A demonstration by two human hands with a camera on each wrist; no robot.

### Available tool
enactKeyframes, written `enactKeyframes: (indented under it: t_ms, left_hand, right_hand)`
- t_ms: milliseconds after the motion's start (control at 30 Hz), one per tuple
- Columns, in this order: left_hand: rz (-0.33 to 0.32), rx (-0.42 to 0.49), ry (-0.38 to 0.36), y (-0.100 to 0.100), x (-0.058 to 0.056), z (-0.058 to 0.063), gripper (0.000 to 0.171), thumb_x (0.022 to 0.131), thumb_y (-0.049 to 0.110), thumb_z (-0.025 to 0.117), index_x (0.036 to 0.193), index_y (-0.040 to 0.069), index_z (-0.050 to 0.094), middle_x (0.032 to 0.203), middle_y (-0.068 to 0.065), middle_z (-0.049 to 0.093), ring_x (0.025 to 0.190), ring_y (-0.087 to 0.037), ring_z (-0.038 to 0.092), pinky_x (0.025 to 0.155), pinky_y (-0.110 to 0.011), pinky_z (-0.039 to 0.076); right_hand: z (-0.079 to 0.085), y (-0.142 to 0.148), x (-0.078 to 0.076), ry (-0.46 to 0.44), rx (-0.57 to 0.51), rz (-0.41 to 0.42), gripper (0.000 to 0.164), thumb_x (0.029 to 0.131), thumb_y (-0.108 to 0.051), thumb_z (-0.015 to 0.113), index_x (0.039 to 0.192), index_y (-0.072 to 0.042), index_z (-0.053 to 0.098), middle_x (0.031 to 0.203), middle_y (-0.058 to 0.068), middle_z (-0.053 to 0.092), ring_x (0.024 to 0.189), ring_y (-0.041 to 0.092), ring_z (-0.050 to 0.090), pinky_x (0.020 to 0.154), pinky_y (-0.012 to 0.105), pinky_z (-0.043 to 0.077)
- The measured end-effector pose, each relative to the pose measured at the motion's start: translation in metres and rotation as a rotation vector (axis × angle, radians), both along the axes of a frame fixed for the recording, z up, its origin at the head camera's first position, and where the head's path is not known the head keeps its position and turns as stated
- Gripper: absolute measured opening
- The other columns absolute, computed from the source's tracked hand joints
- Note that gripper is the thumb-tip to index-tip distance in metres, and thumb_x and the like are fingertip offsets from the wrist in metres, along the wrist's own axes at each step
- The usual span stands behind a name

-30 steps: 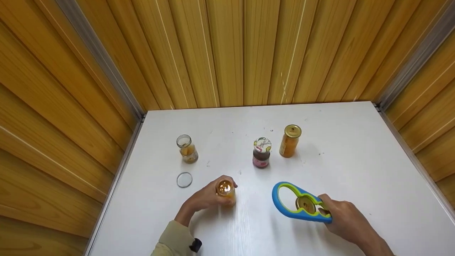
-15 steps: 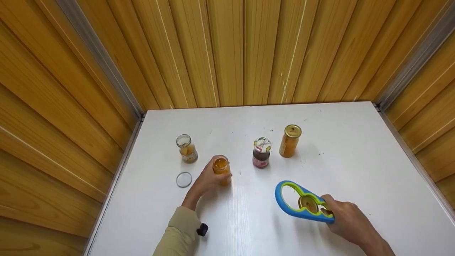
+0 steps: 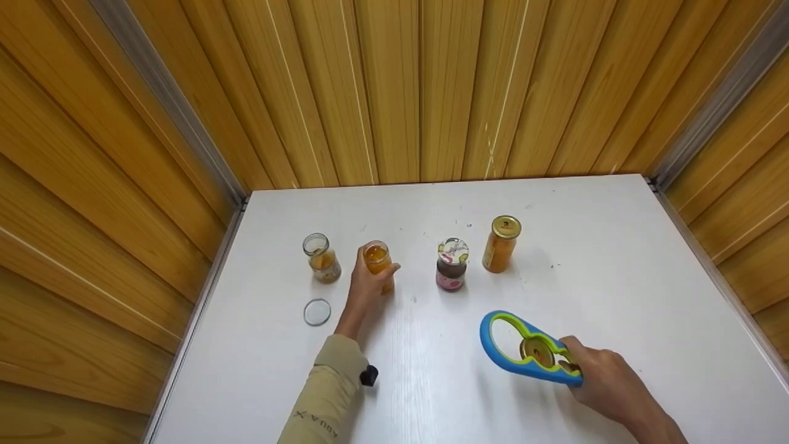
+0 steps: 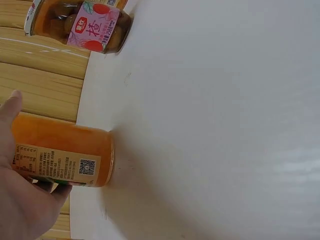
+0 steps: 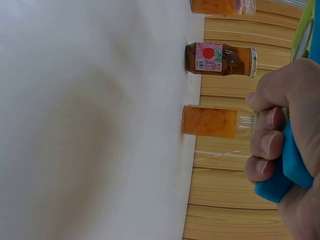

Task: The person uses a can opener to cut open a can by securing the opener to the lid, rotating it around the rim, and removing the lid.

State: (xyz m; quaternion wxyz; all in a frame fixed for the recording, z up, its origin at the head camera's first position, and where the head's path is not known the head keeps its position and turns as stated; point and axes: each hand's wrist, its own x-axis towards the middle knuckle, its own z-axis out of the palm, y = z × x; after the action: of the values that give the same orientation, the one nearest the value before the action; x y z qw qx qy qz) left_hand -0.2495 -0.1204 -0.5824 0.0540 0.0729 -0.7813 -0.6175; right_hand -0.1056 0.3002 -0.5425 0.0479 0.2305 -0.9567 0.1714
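Note:
My left hand (image 3: 365, 285) holds a lidless glass jar of orange fruit (image 3: 377, 258), thumb on one side, to the right of another open jar (image 3: 324, 264). In the left wrist view the jar's label and its base (image 4: 106, 159) show, the base close over the table. My right hand (image 3: 607, 377) grips the handles of a blue and green jar opener (image 3: 493, 357), raised over the table's right half. A gold lid (image 3: 537, 353) sits between the opener's toothed inner edges. In the right wrist view the fingers curl round the blue handles (image 5: 295, 162).
A jar with a patterned lid and pink label (image 3: 451, 271) stands mid-table. Right of it is a gold-lidded jar of orange fruit (image 3: 500, 246). A loose round lid (image 3: 317, 312) lies at the left of the white table (image 3: 585, 246). Wood-patterned walls (image 3: 394, 92) surround the table.
My left hand has carried the open jar away from me and slightly left, beside the other open jar. The right hand with the opener has shifted only slightly right.

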Motion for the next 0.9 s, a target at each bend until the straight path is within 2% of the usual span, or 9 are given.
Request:
enactKeyframes:
  t_ms: [267, 500, 667, 767, 900]
  left_hand:
    - [0.106, -0.056, 0.022, 0.012, -0.016, -0.001, 0.076, 0.094, 0.024, 0.078, 0.151, 0.009, 0.031, 0.147, -0.017, 0.048, 0.136, -0.033, 0.048, 0.119, -0.052, 0.033]
    - [0.133, -0.091, 0.011, 0.019, -0.024, 0.002, 0.078, 0.094, 0.020, 0.078, 0.153, 0.008, 0.028, 0.148, -0.017, 0.043, 0.138, -0.033, 0.046, 0.119, -0.050, 0.033]
    - [0.147, -0.116, 0.013, 0.023, -0.025, 0.000, 0.079, 0.095, 0.020, 0.077, 0.155, 0.011, 0.027, 0.152, -0.013, 0.041, 0.142, -0.031, 0.043, 0.121, -0.050, 0.030]
    - [0.167, -0.106, 0.036, 0.023, -0.024, -0.004, 0.079, 0.095, 0.021, 0.078, 0.156, 0.014, 0.029, 0.152, -0.008, 0.043, 0.142, -0.027, 0.043, 0.121, -0.048, 0.030]
    - [0.189, -0.028, 0.074, 0.023, -0.022, -0.009, 0.079, 0.094, 0.018, 0.079, 0.156, 0.014, 0.031, 0.153, -0.007, 0.045, 0.141, -0.025, 0.044, 0.121, -0.046, 0.030]
  right_hand:
    - [0.004, 0.001, 0.002, -0.032, 0.000, -0.027, 0.062, 0.063, 0.003, 0.093, 0.115, -0.009, 0.061, 0.089, 0.005, 0.075, 0.066, 0.009, 0.066, 0.064, 0.030, 0.059]
    - [0.005, 0.003, 0.003, -0.048, 0.000, -0.035, 0.061, 0.064, 0.003, 0.092, 0.115, -0.009, 0.061, 0.090, 0.006, 0.075, 0.066, 0.009, 0.065, 0.063, 0.029, 0.058]
    - [0.005, 0.001, 0.002, 0.014, -0.008, -0.008, 0.062, 0.061, 0.003, 0.093, 0.114, -0.009, 0.061, 0.087, 0.004, 0.074, 0.066, 0.008, 0.065, 0.061, 0.026, 0.057]
    - [0.005, 0.000, 0.000, 0.043, -0.013, 0.005, 0.064, 0.060, 0.002, 0.094, 0.113, -0.009, 0.061, 0.086, 0.004, 0.074, 0.066, 0.008, 0.066, 0.061, 0.026, 0.057]
    - [0.006, -0.003, 0.000, 0.028, -0.008, 0.001, 0.064, 0.061, 0.001, 0.095, 0.115, -0.009, 0.061, 0.089, 0.005, 0.075, 0.067, 0.009, 0.067, 0.062, 0.027, 0.058]
